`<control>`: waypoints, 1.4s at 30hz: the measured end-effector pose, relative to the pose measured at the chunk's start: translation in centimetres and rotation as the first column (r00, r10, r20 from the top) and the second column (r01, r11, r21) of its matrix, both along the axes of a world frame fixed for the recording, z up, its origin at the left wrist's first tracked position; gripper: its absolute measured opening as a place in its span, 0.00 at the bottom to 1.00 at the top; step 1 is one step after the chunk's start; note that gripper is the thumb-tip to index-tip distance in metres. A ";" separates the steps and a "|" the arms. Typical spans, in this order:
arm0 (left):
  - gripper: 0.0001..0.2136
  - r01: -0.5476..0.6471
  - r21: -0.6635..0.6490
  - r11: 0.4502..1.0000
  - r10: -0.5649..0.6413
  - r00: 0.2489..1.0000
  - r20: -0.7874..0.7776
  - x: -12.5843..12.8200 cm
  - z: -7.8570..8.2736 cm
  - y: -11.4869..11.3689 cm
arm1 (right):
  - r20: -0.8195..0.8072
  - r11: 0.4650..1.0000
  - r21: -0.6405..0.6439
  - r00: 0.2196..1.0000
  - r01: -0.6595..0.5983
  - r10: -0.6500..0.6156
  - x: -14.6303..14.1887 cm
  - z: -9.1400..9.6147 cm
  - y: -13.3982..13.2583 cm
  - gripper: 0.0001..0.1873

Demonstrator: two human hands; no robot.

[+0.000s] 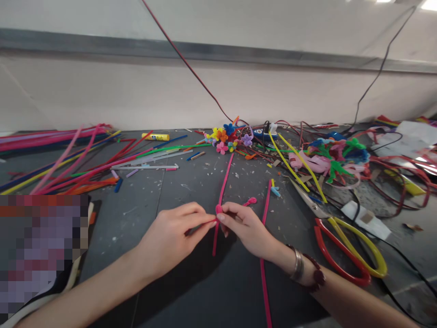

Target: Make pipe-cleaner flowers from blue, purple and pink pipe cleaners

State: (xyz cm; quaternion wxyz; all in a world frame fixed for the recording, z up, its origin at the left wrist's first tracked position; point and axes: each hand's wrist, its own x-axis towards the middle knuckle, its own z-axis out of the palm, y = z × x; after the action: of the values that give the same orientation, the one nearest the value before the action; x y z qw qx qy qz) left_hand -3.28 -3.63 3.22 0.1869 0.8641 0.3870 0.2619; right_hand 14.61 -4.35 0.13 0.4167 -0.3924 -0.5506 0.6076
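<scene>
Both hands meet over the middle of the dark table, pinching a bright pink pipe cleaner [219,209] that is bent into a small loop. My left hand [174,230] has thumb and forefinger closed on it from the left. From the other side, my right hand [244,225] grips the loop between thumb and fingertips. A straight pink pipe cleaner [226,180] runs behind the fingers; I cannot tell whether it joins the loop. Just beyond my right hand lies a small looped pink piece [251,200]. Another long pink pipe cleaner [266,207] passes beneath my right wrist.
Scissors [341,246] with red and yellow handles lie at the right. Behind are colourful pipe-cleaner flowers [223,136], a yellow glue stick [155,136] and two yellow pipe cleaners [290,159]. Loose pipe cleaners [68,159] spread across the left. Dark cables [403,250] trail along the right.
</scene>
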 end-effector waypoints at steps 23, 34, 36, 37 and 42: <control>0.07 0.142 -0.523 0.840 -0.149 0.988 0.028 -0.9 3.0 2.2 | -0.022 0.930 -0.075 0.933 -0.359 0.359 0.2 0.8 -0.5 0.10; 0.06 0.069 -0.659 0.749 -0.014 0.996 0.088 -0.7 2.7 2.4 | 0.359 0.895 0.422 0.933 -0.145 -0.018 0.5 1.1 -0.7 0.08; 0.06 0.074 -0.716 0.694 0.001 0.995 0.104 -0.7 2.6 2.5 | 0.381 0.891 0.425 0.924 -0.158 -0.018 0.6 1.3 -0.7 0.10; 0.06 0.084 -0.743 0.664 0.008 0.993 0.119 -0.8 2.6 2.6 | 0.382 0.894 0.415 0.924 -0.166 -0.006 0.6 1.4 -0.8 0.11; 0.05 0.144 -0.823 0.550 0.091 0.969 0.230 -0.7 2.3 2.9 | 0.337 0.916 0.365 0.941 -0.166 0.037 0.7 1.6 -0.8 0.11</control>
State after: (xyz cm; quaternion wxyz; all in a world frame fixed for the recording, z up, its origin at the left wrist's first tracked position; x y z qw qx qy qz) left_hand -4.00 -0.74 5.54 0.6245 0.6380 0.4252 0.1490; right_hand 15.31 -5.11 1.68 0.3576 -0.3669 -0.7404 0.4351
